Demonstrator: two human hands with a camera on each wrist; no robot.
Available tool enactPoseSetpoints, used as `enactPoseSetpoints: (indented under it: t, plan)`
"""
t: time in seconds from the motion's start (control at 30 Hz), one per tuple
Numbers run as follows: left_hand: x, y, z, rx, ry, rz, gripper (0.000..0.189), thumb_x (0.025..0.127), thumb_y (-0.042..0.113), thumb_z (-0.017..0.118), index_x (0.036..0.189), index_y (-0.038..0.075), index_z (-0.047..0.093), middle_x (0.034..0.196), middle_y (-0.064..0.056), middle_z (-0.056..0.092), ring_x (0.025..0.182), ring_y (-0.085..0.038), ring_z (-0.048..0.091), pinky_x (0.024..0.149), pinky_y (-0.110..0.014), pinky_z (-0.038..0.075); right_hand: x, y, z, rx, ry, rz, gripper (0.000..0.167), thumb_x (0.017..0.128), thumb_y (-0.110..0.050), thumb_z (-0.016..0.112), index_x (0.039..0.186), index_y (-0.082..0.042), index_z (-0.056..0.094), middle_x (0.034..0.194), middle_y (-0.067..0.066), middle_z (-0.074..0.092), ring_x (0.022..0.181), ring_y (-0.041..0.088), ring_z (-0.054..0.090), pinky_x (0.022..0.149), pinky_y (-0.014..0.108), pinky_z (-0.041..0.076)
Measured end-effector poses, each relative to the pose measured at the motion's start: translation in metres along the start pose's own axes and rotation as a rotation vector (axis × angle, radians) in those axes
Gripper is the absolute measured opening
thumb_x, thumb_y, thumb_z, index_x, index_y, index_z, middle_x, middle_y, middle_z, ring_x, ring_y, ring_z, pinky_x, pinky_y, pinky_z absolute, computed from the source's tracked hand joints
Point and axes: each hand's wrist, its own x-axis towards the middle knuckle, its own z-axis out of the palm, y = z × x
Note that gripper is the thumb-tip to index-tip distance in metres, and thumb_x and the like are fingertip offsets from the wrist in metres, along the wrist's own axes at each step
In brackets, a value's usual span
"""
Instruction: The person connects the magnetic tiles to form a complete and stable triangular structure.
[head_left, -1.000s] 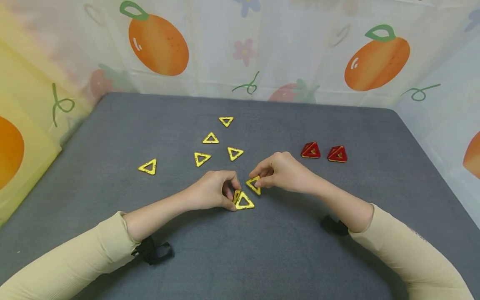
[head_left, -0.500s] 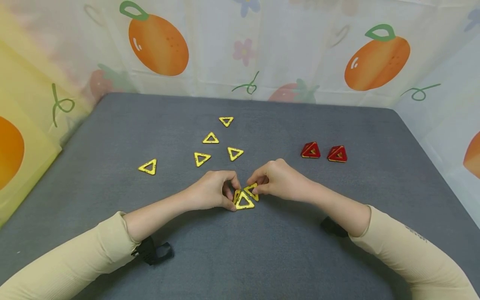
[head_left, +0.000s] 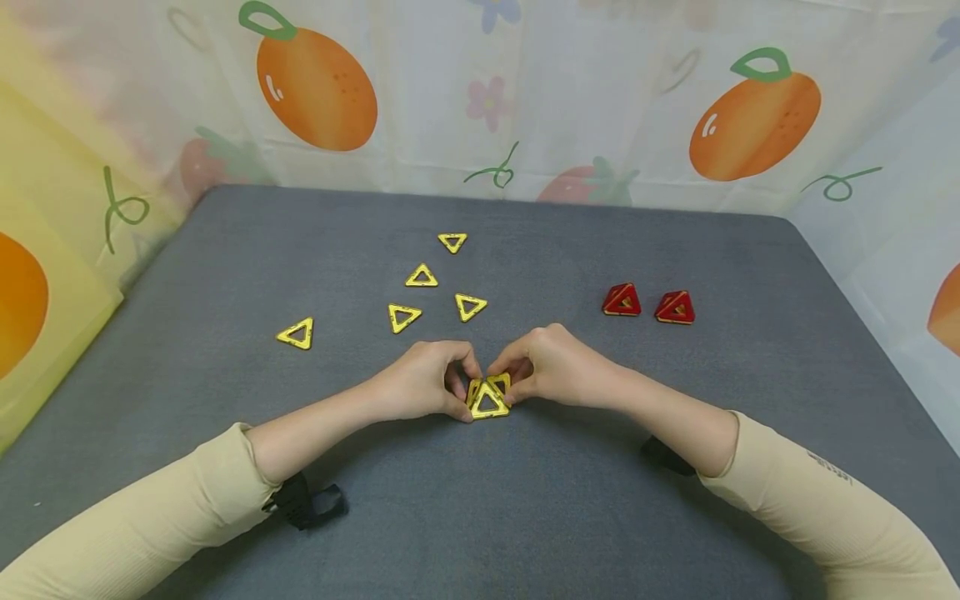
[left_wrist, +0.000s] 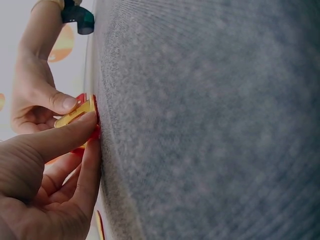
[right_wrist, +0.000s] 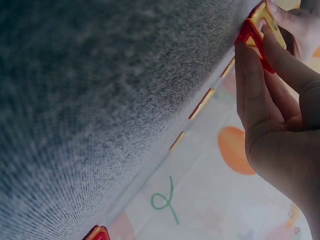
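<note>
In the head view my left hand (head_left: pixel 422 382) pinches a small yellow triangular magnetic tile (head_left: pixel 472 392), which stands at a tilt. It meets the left edge of a front yellow triangle (head_left: pixel 489 414). From the other side my right hand (head_left: pixel 567 367) pinches another triangular magnetic tile (head_left: pixel 504 380) against the front triangle's right edge. In the left wrist view a yellow face (left_wrist: pixel 75 115) shows between the fingertips of both hands. The right wrist view shows a tile's red side (right_wrist: pixel 249 32) at the right fingers. How the edges join underneath is hidden.
Several loose yellow triangles lie beyond the hands, among them one at the far back (head_left: pixel 452 237) and one at the left (head_left: pixel 309 333). Two red pyramids (head_left: pixel 621 302) stand at the right on the grey tabletop (head_left: pixel 480 517). A fruit-print curtain (head_left: pixel 585 100) surrounds the table.
My right hand has moved left and slightly nearer with its tile, from a gap beside the front triangle to its right edge. My left hand has stayed in place.
</note>
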Motion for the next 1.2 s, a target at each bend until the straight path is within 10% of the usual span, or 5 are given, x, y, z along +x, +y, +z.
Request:
enactPoseSetpoints:
  t: [1.2]
  plan:
    - [0.0003,0.0078,0.0060,0.012,0.027,0.023,0.040,0.067,0.006,0.089,0.096,0.005,0.061,0.089,-0.008,0.066,0.077,-0.008,0.065,0.067,-0.016,0.057,0.0009,-0.0045,0.0073,0.050,-0.008,0.006,0.033,0.074,-0.018,0.087,0.101,-0.014,0.068,0.091,-0.002,0.076,0.076,0.001,0.071,0.069,0.017,0.055]
